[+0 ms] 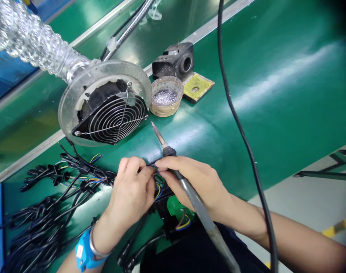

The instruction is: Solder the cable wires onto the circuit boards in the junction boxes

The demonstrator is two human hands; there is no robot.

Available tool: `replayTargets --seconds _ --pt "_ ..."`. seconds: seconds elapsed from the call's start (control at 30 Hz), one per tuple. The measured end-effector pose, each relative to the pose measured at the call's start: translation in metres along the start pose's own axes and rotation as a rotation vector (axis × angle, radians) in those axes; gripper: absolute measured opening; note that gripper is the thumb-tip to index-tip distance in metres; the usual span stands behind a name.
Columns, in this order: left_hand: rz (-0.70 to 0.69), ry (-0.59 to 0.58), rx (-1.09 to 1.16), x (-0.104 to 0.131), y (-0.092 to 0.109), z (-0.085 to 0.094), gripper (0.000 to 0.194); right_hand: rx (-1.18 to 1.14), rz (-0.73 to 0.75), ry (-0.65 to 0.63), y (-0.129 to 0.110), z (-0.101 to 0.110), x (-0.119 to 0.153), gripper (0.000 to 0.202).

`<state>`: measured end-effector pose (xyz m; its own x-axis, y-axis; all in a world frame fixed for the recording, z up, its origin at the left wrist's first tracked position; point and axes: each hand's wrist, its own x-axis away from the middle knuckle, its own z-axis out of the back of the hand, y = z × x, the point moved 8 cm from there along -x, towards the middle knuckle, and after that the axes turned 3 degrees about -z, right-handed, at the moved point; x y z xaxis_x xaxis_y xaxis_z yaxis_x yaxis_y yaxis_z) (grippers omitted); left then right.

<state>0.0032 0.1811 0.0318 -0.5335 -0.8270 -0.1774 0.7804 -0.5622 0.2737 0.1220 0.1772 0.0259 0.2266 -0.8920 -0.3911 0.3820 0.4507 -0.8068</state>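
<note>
My right hand is closed around a grey soldering iron, whose bare tip points up and away from me. Thumb and finger of that hand also pinch at thin wires. Opposite, my left hand is closed, its fingertips pinching a thin wire close to the right fingertips. Yellow and blue wires run just below the fingers. Under my hands lies a green circuit board in a black housing, partly hidden by the hands and iron. The exact joint between the fingertips is hidden.
A round fume-extractor fan with a foil duct stands ahead. Beside it are a bowl of solder bits, an iron holder and a yellow sponge. Black power cords pile up left. A black cable hangs at right.
</note>
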Motion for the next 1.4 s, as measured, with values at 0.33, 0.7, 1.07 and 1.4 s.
replayTargets --seconds 0.33,0.7,1.07,1.4 --pt "0.062 -0.062 0.243 -0.007 -0.009 0.002 0.015 0.218 0.113 -0.154 -0.009 -0.011 0.001 0.029" --pt "-0.047 -0.085 -0.019 -0.008 0.005 -0.001 0.019 0.135 -0.035 -0.081 0.003 0.013 0.010 0.031" --pt "-0.067 -0.066 -0.169 -0.010 0.009 -0.001 0.016 0.076 -0.010 -0.028 -0.003 0.041 0.004 0.034" --pt "-0.088 -0.057 -0.218 -0.011 0.013 0.001 0.013 -0.034 0.053 0.034 -0.010 0.056 0.023 0.035"
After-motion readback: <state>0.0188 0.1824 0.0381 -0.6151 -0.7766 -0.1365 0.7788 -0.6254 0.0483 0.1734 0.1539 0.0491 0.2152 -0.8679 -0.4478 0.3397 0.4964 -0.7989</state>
